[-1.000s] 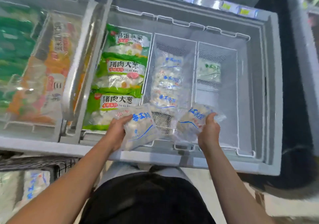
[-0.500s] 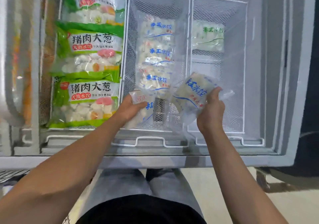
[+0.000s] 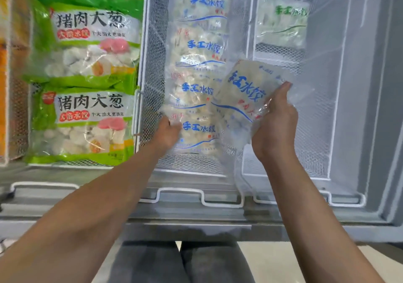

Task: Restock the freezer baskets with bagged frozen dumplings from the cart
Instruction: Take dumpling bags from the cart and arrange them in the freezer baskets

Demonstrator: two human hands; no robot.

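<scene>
A clear bag of dumplings with blue lettering [image 3: 244, 99] is held tilted above the freezer, over the wire divider between the middle basket [image 3: 150, 64] and the right basket [image 3: 331, 112]. The right hand [image 3: 275, 128] grips it from its right and lower side: the thumb lies across the crinkled plastic at the bag's edge and the fingers [image 3: 283, 86] curl up round its far side. The bag's left corner overlaps the row of bags lying in the middle basket.

In that middle basket a second blue-lettered bag [image 3: 196, 132] lies nearest the front, the last of a column of like bags [image 3: 196, 49] running away toward the back. The left hand [image 3: 168, 132] is at this front bag's left edge, fingers reaching under or against the plastic; motion blur hides whether they are clenched on it or only touching.

The middle basket is filled along most of its length, with a strip of bare mesh floor in front of the nearest bag. The right basket holds one bag with green lettering [image 3: 281, 21] at its far end; the rest of its mesh floor is bare, and it lies directly below and to the right of the held bag. The white wire rims with bent handles [image 3: 181, 193] run along the front of the baskets.

To the left, a third basket holds large green bags [image 3: 85, 117] stacked in a row. The grey freezer edge [image 3: 196, 217] runs across the front, with the person's legs below it.
</scene>
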